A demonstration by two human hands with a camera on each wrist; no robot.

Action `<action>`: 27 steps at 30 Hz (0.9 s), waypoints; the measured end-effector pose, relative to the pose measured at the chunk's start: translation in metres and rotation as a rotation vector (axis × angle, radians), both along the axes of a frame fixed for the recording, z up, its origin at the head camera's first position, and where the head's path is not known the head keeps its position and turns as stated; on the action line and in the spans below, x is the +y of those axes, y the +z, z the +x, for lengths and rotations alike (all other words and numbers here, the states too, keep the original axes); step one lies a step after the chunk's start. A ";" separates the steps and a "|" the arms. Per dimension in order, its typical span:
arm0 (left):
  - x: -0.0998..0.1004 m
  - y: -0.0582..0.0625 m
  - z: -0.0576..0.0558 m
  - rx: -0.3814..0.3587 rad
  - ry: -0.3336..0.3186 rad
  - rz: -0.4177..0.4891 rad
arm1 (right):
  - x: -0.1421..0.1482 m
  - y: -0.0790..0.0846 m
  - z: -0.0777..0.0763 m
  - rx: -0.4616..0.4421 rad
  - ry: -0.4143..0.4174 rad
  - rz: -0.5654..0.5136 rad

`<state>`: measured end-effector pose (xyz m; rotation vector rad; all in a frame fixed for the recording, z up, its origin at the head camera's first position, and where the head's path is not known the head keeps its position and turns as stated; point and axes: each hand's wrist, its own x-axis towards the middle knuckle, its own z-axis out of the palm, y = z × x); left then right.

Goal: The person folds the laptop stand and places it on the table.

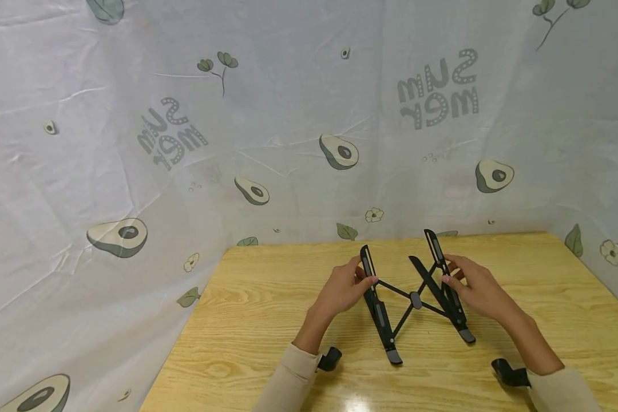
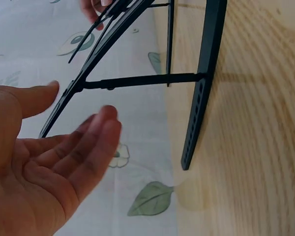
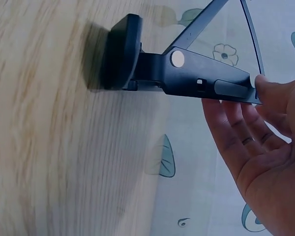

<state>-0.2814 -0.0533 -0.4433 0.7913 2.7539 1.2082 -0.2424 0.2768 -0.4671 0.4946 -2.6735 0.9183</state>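
A black folding laptop stand [image 1: 416, 300] is spread open on the wooden table, its crossed thin struts meeting at a grey oval hub. My left hand [image 1: 342, 289] holds the upper part of the left rail between thumb and fingers. On the other side, my right hand [image 1: 476, 286] grips the right rail near its upper half. In the left wrist view, the thumb lies against the sloping rail and a lower leg [image 2: 201, 98] reaches the tabletop. The right wrist view has the rail's front end [image 3: 196, 73] with its lip, thumb and fingertips at the rail's edge.
The wooden table [image 1: 237, 320] backs onto a pale curtain [image 1: 288, 114] printed with avocados, leaves and lettering. Black wrist devices [image 1: 329, 359] stick out from both beige sleeves [image 1: 293, 377].
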 end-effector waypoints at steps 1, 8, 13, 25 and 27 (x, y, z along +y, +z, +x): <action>0.000 -0.001 0.000 0.001 -0.007 0.023 | 0.000 0.000 -0.001 0.001 -0.001 -0.003; 0.003 -0.002 0.002 -0.069 -0.007 0.177 | -0.001 -0.004 -0.001 0.016 -0.024 -0.041; 0.006 -0.004 0.003 -0.111 0.023 0.229 | -0.002 -0.005 0.000 0.016 -0.041 -0.060; 0.002 -0.002 0.004 -0.119 0.019 0.205 | -0.002 -0.007 0.002 0.037 -0.054 -0.074; 0.002 -0.001 0.004 -0.119 0.011 0.210 | -0.001 -0.006 0.002 0.044 -0.054 -0.076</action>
